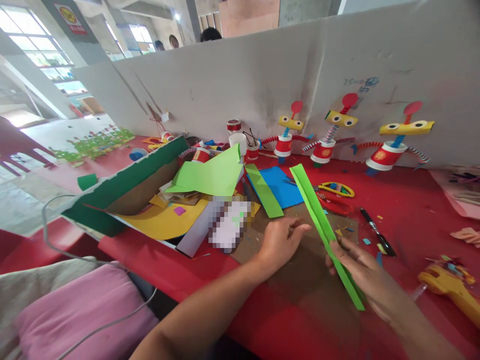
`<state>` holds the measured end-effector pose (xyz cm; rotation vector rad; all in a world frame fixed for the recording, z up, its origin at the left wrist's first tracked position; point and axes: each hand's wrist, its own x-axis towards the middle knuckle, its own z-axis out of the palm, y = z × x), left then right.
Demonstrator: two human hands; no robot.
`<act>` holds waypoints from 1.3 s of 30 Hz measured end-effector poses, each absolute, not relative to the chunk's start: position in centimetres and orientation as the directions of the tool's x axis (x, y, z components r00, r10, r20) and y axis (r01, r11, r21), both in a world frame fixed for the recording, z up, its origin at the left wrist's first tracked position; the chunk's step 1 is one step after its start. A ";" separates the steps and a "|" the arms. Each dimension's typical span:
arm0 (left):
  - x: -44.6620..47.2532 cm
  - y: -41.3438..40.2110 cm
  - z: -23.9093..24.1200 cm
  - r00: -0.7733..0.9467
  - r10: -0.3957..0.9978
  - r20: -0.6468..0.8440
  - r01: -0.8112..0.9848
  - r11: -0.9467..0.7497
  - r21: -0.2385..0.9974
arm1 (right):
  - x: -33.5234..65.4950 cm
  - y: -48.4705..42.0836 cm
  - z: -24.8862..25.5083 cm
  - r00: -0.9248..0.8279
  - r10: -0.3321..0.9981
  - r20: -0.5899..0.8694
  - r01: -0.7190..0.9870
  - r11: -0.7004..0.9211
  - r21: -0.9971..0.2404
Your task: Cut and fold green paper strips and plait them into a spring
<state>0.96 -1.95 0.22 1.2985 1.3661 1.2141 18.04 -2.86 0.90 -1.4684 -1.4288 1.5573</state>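
Note:
My right hand [354,260] grips a long light-green paper strip [313,207], folded lengthwise and slanting up to the left, between thumb and fingers. To its left, my left hand [283,242] is held over a brown board [300,280], fingers curled in near the thumb, with nothing visible in them. Just beyond that hand lies a flat green paper strip [265,190], partly over a blue paper sheet [283,185]. Behind the held strip are yellow-handled scissors [337,188] and a red-handled pair [335,204].
Three paper-cup figures [284,146] stand along the white partition [262,75]. A green-sided box [123,192] with coloured paper is at left, beside a pixelated object [230,225]. On the right are a black pen [377,232] and a yellow glue gun [450,290].

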 end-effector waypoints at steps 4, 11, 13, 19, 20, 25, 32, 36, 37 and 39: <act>1.1 -1.7 0.7 0.042 0.987 -0.152 -0.313 0.158 0.937 | 17.9 -3.2 0.7 -0.344 0.850 -0.399 0.281 -0.312 -0.908; 0.3 -1.2 0.4 0.029 0.912 -0.410 -0.429 0.382 0.819 | 17.8 -3.0 0.0 -0.450 0.792 -0.413 0.353 -0.267 -0.896; 0.0 -1.0 0.2 0.000 0.907 -0.420 -0.421 0.381 0.823 | 17.7 -3.0 0.1 -0.465 0.788 -0.403 0.345 -0.259 -0.902; -1.4 0.2 0.3 -0.143 0.911 -0.386 -0.427 0.295 0.854 | 17.8 -3.1 0.4 -0.463 0.775 -0.431 0.384 -0.263 -0.885; -1.8 0.3 0.6 -0.198 0.911 -0.361 -0.421 0.253 0.871 | 17.9 -3.1 0.4 -0.455 0.778 -0.432 0.389 -0.263 -0.883; -4.6 -2.3 2.8 -0.498 0.866 0.033 0.052 -0.008 0.999 | 18.2 -2.7 0.0 -0.381 0.819 -0.428 0.391 -0.277 -0.878; -10.2 -13.3 0.0 -0.416 0.801 0.431 0.826 0.134 0.548 | 18.3 -2.7 -0.6 -0.354 0.843 -0.405 0.422 -0.243 -0.874; -10.8 -15.2 -1.2 -0.428 0.866 0.260 0.895 0.365 0.256 | 18.1 -2.6 -0.6 -0.314 0.851 -0.420 0.465 -0.248 -0.850; -10.7 -15.1 -1.2 -0.421 0.878 0.229 0.902 0.379 0.204 | 18.0 -2.6 -0.6 -0.305 0.855 -0.421 0.474 -0.247 -0.845; -10.4 -14.8 -1.1 -0.387 0.904 0.181 0.921 0.369 0.124 | 17.8 -2.6 -0.5 -0.289 0.859 -0.423 0.478 -0.253 -0.841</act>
